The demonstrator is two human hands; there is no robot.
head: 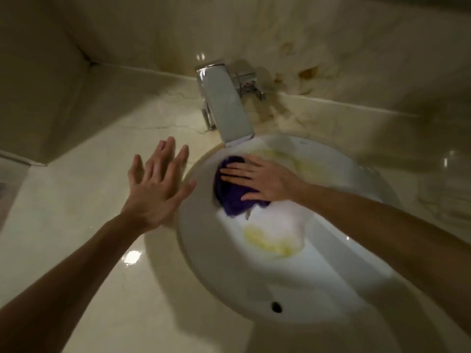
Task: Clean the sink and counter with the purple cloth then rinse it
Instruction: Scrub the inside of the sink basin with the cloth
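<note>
Sink-wiping step in hand. Right hand pressed flat, fingers spread, pinning the purple cloth to the sink wall just below the faucet. Left hand wide, empty, over the desk beside the rim. Next: sweep toward the yellow stain lower in the basin.

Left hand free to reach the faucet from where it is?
Probably yes. The left hand hovers open and empty over the counter, just left of the faucet, with nothing between them. The right hand presses the purple cloth inside the sink.
</note>
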